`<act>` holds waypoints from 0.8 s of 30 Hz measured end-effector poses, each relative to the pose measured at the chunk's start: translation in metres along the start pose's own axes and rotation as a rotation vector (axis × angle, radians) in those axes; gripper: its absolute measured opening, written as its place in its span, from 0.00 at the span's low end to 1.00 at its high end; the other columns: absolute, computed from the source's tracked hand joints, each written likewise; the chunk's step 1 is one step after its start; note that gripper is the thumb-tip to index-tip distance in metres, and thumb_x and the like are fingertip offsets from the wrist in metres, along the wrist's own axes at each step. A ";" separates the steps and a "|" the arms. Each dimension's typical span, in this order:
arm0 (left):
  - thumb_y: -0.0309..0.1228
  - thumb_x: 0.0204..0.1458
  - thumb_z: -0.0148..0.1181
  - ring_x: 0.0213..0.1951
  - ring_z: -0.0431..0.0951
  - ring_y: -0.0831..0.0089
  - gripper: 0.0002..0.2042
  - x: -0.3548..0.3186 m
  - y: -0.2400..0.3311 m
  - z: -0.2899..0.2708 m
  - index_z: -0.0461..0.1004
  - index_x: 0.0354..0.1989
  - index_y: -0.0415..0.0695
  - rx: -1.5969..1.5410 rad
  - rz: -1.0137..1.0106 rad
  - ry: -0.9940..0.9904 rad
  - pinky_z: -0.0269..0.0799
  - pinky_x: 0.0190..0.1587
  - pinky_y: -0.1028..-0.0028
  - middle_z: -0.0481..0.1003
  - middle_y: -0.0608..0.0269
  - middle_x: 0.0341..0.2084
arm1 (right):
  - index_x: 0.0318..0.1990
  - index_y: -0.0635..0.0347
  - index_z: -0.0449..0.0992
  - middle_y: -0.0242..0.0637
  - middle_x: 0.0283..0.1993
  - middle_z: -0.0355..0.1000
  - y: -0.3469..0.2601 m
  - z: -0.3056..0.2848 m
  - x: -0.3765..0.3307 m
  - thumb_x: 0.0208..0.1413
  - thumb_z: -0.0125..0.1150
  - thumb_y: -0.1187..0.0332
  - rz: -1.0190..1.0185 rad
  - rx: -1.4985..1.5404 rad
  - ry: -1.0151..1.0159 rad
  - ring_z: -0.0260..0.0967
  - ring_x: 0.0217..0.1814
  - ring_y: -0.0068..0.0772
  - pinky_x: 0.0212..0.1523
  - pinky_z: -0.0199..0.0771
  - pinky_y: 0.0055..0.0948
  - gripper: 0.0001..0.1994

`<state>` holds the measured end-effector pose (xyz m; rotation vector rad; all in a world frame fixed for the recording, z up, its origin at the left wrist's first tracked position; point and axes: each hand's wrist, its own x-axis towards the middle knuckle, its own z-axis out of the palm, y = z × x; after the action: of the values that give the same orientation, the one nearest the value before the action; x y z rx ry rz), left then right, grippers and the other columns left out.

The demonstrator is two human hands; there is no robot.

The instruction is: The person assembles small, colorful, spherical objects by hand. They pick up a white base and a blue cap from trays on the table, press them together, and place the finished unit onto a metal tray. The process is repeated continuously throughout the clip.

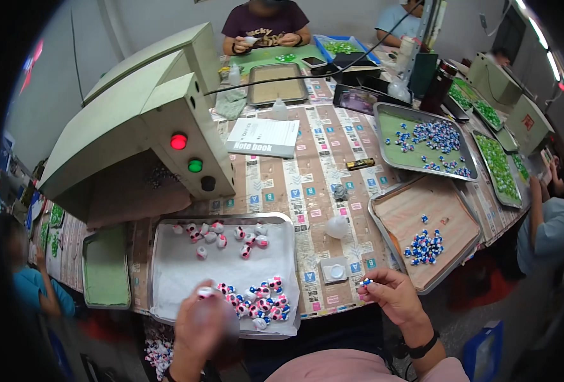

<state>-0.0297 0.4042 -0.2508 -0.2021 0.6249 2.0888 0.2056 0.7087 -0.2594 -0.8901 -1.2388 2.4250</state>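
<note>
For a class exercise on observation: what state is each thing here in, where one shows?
Red light: lit
Green light: unclear if lit
Notebook: closed
Propped screen: on
White-lined tray: partly filled
Peach-lined tray: partly filled
Left hand: blurred, hold unclear
Right hand: pinching a small part

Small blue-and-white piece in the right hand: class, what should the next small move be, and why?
The right hand should probably carry the small blue-and-white piece left toward the white-lined tray: it is already pinched, and several pink-and-white pieces there show blue.
</note>
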 end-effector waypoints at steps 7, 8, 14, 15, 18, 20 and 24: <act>0.36 0.63 0.52 0.37 0.76 0.74 0.19 0.001 -0.086 0.026 0.65 0.57 0.38 0.036 -0.371 -0.148 0.72 0.34 0.79 0.73 0.54 0.45 | 0.42 0.66 0.79 0.36 0.37 0.75 0.003 0.023 0.005 0.53 0.63 0.78 -0.310 -0.541 0.091 0.74 0.37 0.25 0.34 0.75 0.21 0.09; 0.34 0.63 0.51 0.39 0.76 0.73 0.18 0.005 -0.093 0.030 0.65 0.58 0.38 0.005 -0.374 -0.203 0.74 0.36 0.77 0.73 0.54 0.46 | 0.41 0.65 0.79 0.35 0.36 0.75 0.003 0.028 0.007 0.53 0.64 0.78 -0.415 -0.672 0.099 0.74 0.37 0.26 0.33 0.74 0.22 0.08; 0.30 0.62 0.52 0.43 0.73 0.74 0.20 0.011 -0.111 0.044 0.62 0.61 0.37 0.018 -0.413 -0.149 0.72 0.38 0.75 0.71 0.59 0.41 | 0.35 0.62 0.80 0.40 0.33 0.74 0.004 0.040 0.029 0.45 0.67 0.79 -0.748 -1.229 0.062 0.73 0.37 0.35 0.38 0.73 0.29 0.08; 0.30 0.62 0.52 0.42 0.73 0.74 0.20 0.011 -0.114 0.040 0.63 0.61 0.37 0.007 -0.413 -0.170 0.72 0.38 0.76 0.72 0.59 0.41 | 0.35 0.62 0.79 0.41 0.34 0.74 0.005 0.041 0.032 0.44 0.67 0.79 -0.780 -1.259 0.051 0.73 0.37 0.37 0.38 0.73 0.31 0.08; 0.30 0.63 0.51 0.39 0.73 0.75 0.19 0.011 -0.116 0.040 0.63 0.60 0.37 -0.005 -0.381 -0.191 0.71 0.35 0.77 0.72 0.59 0.41 | 0.33 0.61 0.78 0.41 0.34 0.75 0.006 0.044 0.038 0.44 0.67 0.78 -0.841 -1.332 0.030 0.72 0.38 0.43 0.38 0.71 0.35 0.07; 0.30 0.63 0.50 0.37 0.73 0.75 0.18 0.010 -0.116 0.040 0.63 0.59 0.37 0.002 -0.355 -0.199 0.70 0.34 0.78 0.72 0.59 0.42 | 0.32 0.61 0.78 0.41 0.34 0.75 0.007 0.044 0.040 0.43 0.67 0.78 -0.838 -1.358 0.024 0.72 0.37 0.45 0.39 0.71 0.37 0.07; 0.31 0.64 0.49 0.37 0.74 0.78 0.17 0.012 -0.119 0.034 0.64 0.59 0.38 0.010 -0.328 -0.270 0.73 0.35 0.80 0.73 0.61 0.42 | 0.32 0.61 0.78 0.40 0.34 0.74 0.003 0.048 0.040 0.44 0.66 0.78 -0.828 -1.418 0.005 0.71 0.38 0.44 0.39 0.71 0.37 0.07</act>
<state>0.0642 0.4844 -0.2685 -0.0126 0.4075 1.7567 0.1444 0.6968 -0.2563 -0.3908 -2.5997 0.6931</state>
